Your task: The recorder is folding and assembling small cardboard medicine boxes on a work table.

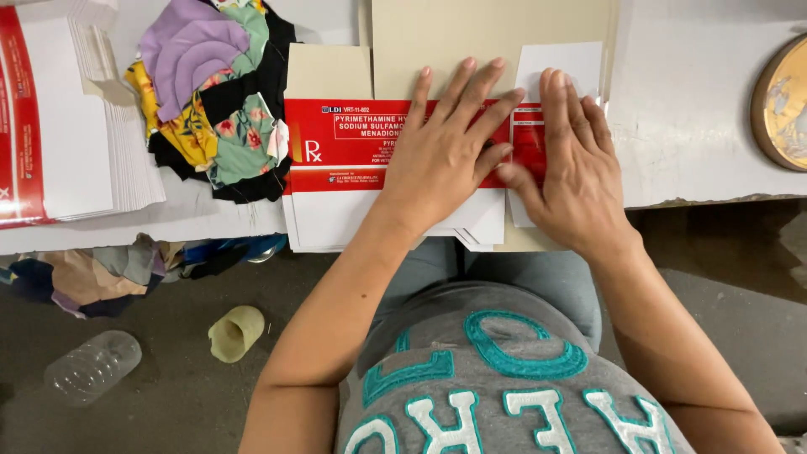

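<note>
Under both hands lies a flattened carton blank (353, 160) of thin card, white with a broad red band across its middle that carries small white print, and a plain buff flap above it. Its long axis runs left to right along the table edge, and the red band runs the same way.

The left hand (441, 155) lies flat on the red band, palm down, fingers spread and pointing up and slightly right; it grips nothing, only presses. The right hand (567, 164) lies just beside it, also flat and open, fingers pointing away from the body, on the narrow right-hand panel of the blank, where red meets white. Its thumb reaches toward the left hand, nearly touching it. More white card edges show beneath the blank, near the wrists.

Beyond the fingertips lies a larger sheet of buff cardboard (471, 34), smooth and matt.

Well to the left of the left hand sits a stack of like blanks (76, 126), white with a red stripe, their edges fanned. Between that stack and the left hand lies a heap of cloth scraps (218, 101), lilac, floral yellow, green and black.

To the far right of the right hand, a round gold-rimmed disc (782, 105) rests on the white table (689, 126).

On the floor below lie a clear plastic bottle (92, 366) and a yellowish cup (235, 332), both on their sides.
</note>
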